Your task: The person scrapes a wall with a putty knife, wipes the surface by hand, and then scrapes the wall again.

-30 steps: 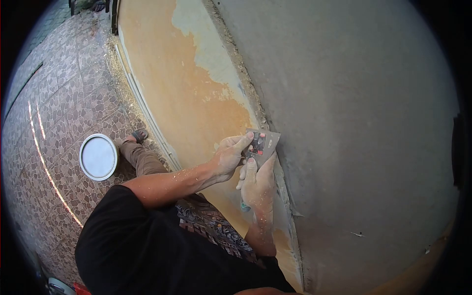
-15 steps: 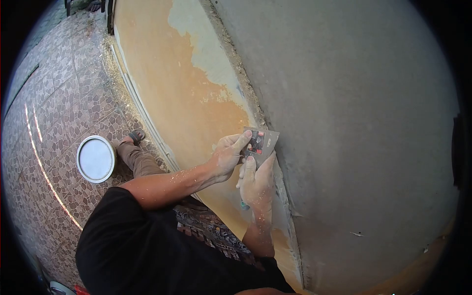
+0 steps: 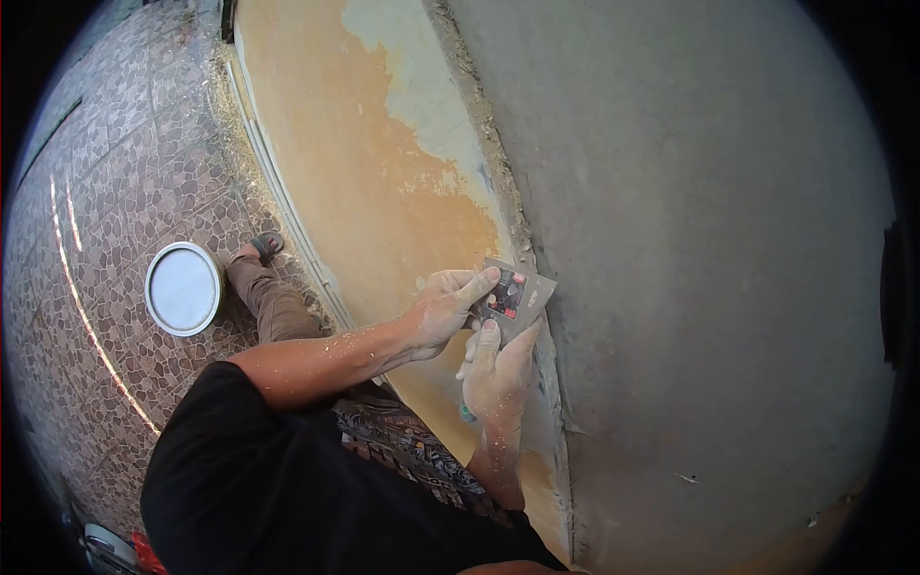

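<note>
A scraper with a flat grey blade [image 3: 537, 290] is between my two hands, a dark and red printed label on its face. My left hand [image 3: 448, 305] pinches the blade's near edge, its thumb pressed on the label. Closed around the lower part of the scraper is my right hand [image 3: 495, 381], thumb pointing up at the blade. A small green end [image 3: 467, 411] shows beneath the right hand; the rest of the handle is hidden by the fingers. Pale dust and flakes cover both hands and forearms.
Beside me runs a wall with peeling orange paint [image 3: 326, 125] and a rough ledge [image 3: 498, 153] along a grey surface [image 3: 690, 240]. A round bucket with a pale top [image 3: 184, 290] stands on the patterned tile floor [image 3: 125, 192]. Flakes lie along the wall's base.
My hands and the scraper appear slightly lower and the blade a little more tilted. The whole view has shifted a little; the grip looks the same.
</note>
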`<state>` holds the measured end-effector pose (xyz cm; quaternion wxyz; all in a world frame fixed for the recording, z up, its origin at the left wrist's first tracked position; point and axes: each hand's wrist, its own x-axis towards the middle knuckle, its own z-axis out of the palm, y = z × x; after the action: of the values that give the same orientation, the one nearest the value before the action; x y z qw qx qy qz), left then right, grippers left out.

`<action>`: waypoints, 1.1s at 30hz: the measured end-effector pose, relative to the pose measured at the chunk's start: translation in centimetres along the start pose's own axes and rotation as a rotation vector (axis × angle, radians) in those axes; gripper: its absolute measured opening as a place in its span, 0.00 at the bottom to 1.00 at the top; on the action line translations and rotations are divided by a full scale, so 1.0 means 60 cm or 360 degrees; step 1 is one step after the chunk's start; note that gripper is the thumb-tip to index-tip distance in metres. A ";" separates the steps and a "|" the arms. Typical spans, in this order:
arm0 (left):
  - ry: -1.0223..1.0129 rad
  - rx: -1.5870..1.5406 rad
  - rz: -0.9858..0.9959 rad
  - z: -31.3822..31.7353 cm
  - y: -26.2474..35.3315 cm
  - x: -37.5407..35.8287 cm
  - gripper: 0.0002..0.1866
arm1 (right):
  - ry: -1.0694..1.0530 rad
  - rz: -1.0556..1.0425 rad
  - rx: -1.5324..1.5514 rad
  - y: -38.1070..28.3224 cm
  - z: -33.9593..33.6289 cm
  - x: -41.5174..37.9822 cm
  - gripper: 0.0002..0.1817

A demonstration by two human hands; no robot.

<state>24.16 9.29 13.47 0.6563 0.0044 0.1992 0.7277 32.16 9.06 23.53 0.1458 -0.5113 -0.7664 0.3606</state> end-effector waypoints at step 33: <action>-0.0057 -0.0104 0.0044 -0.017 0.013 0.007 0.20 | -0.0045 0.0057 -0.0213 -0.013 0.015 0.009 0.34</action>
<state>23.10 9.38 12.67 0.6496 -0.0013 0.1634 0.7425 30.85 9.00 23.36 0.0938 -0.5284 -0.7814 0.3184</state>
